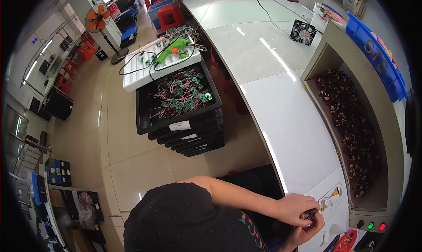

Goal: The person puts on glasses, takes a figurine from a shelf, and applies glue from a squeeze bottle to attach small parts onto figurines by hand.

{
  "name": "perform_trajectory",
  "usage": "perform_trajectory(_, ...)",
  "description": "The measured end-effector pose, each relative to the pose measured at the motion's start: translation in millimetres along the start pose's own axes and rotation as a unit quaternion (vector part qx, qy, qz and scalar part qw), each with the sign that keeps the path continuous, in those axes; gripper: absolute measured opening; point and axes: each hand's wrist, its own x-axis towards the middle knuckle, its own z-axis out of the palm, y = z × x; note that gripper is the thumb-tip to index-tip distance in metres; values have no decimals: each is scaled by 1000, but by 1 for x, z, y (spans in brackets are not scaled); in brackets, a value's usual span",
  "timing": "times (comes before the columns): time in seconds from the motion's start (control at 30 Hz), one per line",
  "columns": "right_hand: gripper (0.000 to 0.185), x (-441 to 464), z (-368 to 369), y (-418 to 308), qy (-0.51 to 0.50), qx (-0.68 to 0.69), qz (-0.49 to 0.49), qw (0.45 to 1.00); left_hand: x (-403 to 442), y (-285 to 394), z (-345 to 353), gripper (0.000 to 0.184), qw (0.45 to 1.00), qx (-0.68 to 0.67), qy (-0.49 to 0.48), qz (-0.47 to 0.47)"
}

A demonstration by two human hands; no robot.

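My left hand (295, 209) reaches in from a black short sleeve (189, 221), its fingers bent and pinched around a small dark piece (309, 214). Just below it, my right hand (307, 232) curls its fingers around the same piece from the other side. The fingers cover most of the piece, so its kind cannot be made out. Both hands are over the white tabletop's near edge, beside a worn, stained patch (330, 201) with a small orange-tipped item on it. A red dish (345, 240) of small parts is close to my right hand.
A lit machine cabinet (329, 54) holds a heap of small dark parts (349, 129); its front has lit buttons (371, 226). A blue bin (378, 54) is on top. Stacked black crates (145, 115) carry wired green boards and a foam tray (132, 78) with a green glue gun (171, 50).
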Motion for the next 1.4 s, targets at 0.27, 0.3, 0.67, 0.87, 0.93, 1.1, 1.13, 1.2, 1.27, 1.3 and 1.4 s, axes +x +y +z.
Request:
perform_trajectory(0.27,41,-6,1,10,24,2,9,1000,-1,5,0,36,1000,21,-4,-12)
perform_trajectory(0.3,40,-7,2,11,28,2,13,1000,-1,6,1,35,1000,23,-3,-14)
perform_trajectory(0.67,35,-7,8,8,56,-4,66,996,-1,2,4,35,999,45,-7,-7)
perform_trajectory(0.87,33,-5,11,1,54,-19,44,997,-1,0,4,35,998,61,1,-3)
perform_trajectory(0.93,32,-3,12,-2,63,-17,60,996,-1,1,8,35,998,60,9,1)
perform_trajectory(1.1,32,-5,9,1,48,-31,56,997,-1,0,6,32,998,66,16,9)
perform_trajectory(1.13,33,-6,7,3,46,-42,54,997,-1,-1,8,32,997,70,17,9)
perform_trajectory(1.2,33,-7,8,4,50,-14,60,997,-2,-1,8,32,997,67,33,20)
perform_trajectory(1.27,33,-8,11,3,58,59,76,994,-3,0,9,32,997,59,48,25)
perform_trajectory(1.3,32,-9,12,4,63,88,80,991,-4,0,10,32,997,54,51,24)
perform_trajectory(1.4,33,-9,3,20,51,14,65,997,-5,-2,11,32,996,46,63,32)
